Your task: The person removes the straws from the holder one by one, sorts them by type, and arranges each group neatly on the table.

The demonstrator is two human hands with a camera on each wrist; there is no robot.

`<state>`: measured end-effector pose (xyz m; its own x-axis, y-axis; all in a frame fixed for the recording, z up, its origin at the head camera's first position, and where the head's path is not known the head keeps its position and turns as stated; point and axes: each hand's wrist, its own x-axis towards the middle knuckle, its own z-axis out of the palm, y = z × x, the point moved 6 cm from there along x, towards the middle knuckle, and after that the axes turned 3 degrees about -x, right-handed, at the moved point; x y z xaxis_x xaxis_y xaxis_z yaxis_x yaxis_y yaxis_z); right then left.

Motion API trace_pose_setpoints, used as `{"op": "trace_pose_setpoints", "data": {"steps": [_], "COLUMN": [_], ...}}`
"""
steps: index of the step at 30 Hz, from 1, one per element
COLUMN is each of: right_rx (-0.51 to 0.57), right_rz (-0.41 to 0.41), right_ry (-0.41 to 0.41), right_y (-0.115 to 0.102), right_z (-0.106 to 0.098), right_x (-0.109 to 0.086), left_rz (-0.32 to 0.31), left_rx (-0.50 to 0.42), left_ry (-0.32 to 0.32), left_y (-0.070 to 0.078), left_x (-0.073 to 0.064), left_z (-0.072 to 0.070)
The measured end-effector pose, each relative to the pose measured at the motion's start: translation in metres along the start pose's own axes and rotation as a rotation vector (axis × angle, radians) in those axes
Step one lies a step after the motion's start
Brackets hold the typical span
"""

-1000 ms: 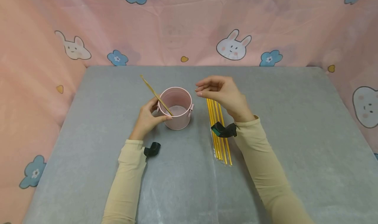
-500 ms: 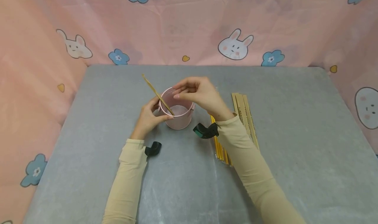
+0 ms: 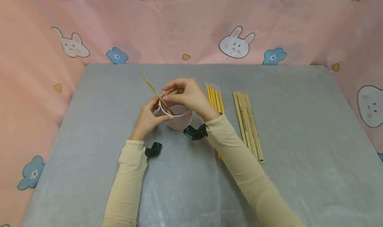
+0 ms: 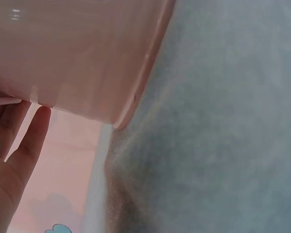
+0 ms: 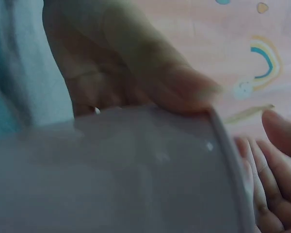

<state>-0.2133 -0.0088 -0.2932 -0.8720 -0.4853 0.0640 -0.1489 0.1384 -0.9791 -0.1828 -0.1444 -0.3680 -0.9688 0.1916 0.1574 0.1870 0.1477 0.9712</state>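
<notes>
A small pink bucket [image 3: 179, 122] stands upright on the table, and my left hand [image 3: 148, 116] holds it at the left, its thumb over the front rim. A thin tan stick [image 3: 150, 85] leans in the bucket, its upper end sticking out past the left rim. My right hand [image 3: 191, 95] reaches over the bucket's mouth, fingertips close to the stick at the rim. A gap shows between its thumb and index finger; whether they touch the stick is unclear. In the right wrist view, the thumb [image 5: 189, 90] lies by the bucket rim.
Several yellow sticks in clear wrapping [image 3: 214, 95] lie right of the bucket, partly under my right forearm. Farther right lie several flat tan paper-wrapped strips [image 3: 246, 117] with print. A pink printed curtain [image 3: 179, 24] borders the grey table [image 3: 305, 127].
My right hand has moved left from above the yellow sticks to over the bucket, close to the leaning stick. The left hand still holds the bucket in place.
</notes>
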Motion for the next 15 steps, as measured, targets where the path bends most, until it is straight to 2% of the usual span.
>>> {"op": "trace_pose_setpoints", "data": {"steps": [6,11,15], "right_rx": [-0.08,-0.201,-0.315], "right_rz": [-0.039,-0.054,-0.046], "right_ry": [0.061,0.057,0.054], "right_y": [0.001,0.004,0.005], "right_z": [0.003,0.009,0.014], "right_x": [0.006,0.006,0.007], "left_rz": [0.024,-0.01,0.001], "left_rx": [-0.006,0.009,0.004], "left_ry": [-0.009,-0.009,-0.003], "left_y": [0.003,0.004,0.002], "left_x": [0.0,-0.002,-0.002], "left_z": [0.0,0.002,0.001]}}
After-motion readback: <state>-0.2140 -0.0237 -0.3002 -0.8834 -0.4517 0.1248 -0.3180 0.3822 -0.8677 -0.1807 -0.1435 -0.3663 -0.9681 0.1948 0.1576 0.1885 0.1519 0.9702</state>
